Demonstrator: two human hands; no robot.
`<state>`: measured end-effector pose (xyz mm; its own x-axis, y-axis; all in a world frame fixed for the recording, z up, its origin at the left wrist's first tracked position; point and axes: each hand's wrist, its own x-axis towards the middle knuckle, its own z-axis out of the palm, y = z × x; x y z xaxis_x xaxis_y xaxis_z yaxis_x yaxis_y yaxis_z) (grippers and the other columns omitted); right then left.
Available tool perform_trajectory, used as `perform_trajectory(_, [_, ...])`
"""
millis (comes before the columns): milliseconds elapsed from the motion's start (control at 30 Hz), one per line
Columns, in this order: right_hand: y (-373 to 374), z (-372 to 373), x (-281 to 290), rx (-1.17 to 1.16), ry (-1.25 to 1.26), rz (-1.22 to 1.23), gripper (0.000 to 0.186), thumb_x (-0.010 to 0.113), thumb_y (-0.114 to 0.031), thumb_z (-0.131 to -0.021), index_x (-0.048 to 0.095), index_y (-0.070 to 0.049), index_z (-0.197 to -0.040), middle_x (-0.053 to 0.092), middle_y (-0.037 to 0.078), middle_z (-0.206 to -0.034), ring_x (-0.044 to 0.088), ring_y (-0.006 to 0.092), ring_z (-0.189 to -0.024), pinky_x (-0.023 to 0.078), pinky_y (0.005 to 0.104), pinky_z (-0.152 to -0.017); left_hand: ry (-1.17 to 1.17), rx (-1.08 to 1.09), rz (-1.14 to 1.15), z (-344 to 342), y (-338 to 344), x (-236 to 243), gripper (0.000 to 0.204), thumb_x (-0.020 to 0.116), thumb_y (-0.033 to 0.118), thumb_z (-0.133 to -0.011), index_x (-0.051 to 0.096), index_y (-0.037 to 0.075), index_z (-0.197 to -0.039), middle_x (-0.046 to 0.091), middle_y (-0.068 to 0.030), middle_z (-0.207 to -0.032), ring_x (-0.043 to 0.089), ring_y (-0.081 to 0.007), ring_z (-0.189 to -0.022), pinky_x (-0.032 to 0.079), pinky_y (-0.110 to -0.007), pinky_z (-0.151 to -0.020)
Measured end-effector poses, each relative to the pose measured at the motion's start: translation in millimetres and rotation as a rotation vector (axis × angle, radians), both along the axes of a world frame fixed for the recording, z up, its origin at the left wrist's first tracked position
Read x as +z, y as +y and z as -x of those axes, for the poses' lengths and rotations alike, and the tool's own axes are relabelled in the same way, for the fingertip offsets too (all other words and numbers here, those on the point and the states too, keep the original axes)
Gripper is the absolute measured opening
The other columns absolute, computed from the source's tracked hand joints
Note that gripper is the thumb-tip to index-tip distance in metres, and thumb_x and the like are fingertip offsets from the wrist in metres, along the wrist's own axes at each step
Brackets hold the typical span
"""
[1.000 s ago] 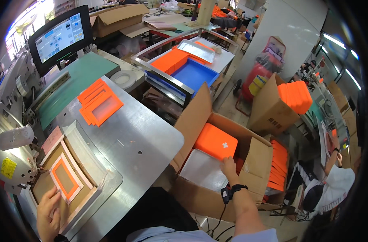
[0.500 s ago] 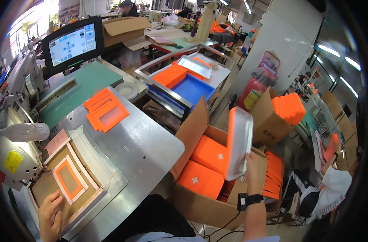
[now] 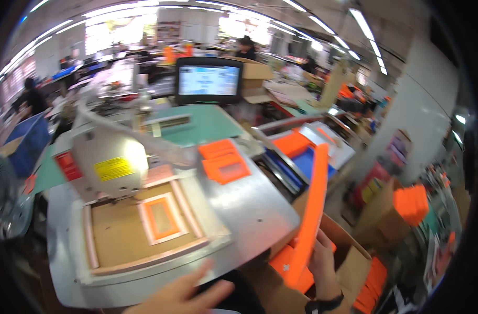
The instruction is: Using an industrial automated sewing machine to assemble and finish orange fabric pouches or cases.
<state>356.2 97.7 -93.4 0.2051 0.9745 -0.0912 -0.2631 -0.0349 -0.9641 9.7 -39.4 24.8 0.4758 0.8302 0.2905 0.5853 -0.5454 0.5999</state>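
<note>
My right hand (image 3: 322, 259) grips a long, flat orange panel (image 3: 308, 225), turned edge-on and standing upright over an open carton (image 3: 349, 243). Inside the carton, orange pieces (image 3: 286, 264) show below the panel, one bearing a white cross. My left hand (image 3: 189, 293), blurred, is at the table's front edge with fingers apart and nothing in them. Beyond it, a framed template (image 3: 118, 235) lies under the sewing machine head (image 3: 110, 157). An orange rectangular frame (image 3: 163, 220) with a white border sits on the template.
On the metal table (image 3: 254, 214) lies a stack of orange cut-outs (image 3: 223, 162). A monitor (image 3: 208, 81) stands behind. To the right are a blue tray (image 3: 307, 159) and another carton (image 3: 380, 222) of orange pieces. A fan (image 3: 8, 193) is at far left.
The view has swung left and up. The held panel has turned from showing its silvery face to edge-on. My left hand has moved off the template to the table's front edge.
</note>
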Motion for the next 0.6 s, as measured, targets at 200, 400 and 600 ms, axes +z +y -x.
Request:
perform_trajectory(200, [-50,69,43,0.400,0.142,-0.050,0.059,0.065,-0.016,-0.088,0.040,0.003,-0.138,0.059,0.015,-0.127,0.062,0.0234,-0.110,0.054,0.0387,-0.094,0.541,0.138,-0.678,-40,-15,-42,0.060,0.051,0.035,-0.093,0.039,0.022,-0.151,0.031,-0.0082,-0.159,0.027,-0.0313,-0.148,0.013,-0.073,-0.114])
perform_trajectory(400, [-85,108,70,0.612,0.116,-0.017,0.066,0.063,-0.012,-0.095,0.027,-0.003,-0.150,0.046,0.006,-0.143,0.050,0.0193,-0.125,0.045,0.0366,-0.103,0.253,0.295,-0.558,-29,-3,-58,0.040,0.059,0.026,-0.088,0.060,0.022,-0.127,0.052,-0.0059,-0.140,0.048,-0.0245,-0.136,0.022,-0.069,-0.113])
perform_trajectory(600, [-6,136,104,0.367,-0.270,-0.726,0.060,0.071,-0.013,-0.083,0.042,-0.005,-0.134,0.053,0.012,-0.132,0.063,0.0199,-0.100,0.056,0.0315,-0.080,-0.226,0.251,-0.267,76,-30,-2,0.014,0.078,0.016,-0.083,0.075,0.019,-0.097,0.073,-0.0001,-0.112,0.063,-0.0231,-0.109,0.021,-0.053,-0.119])
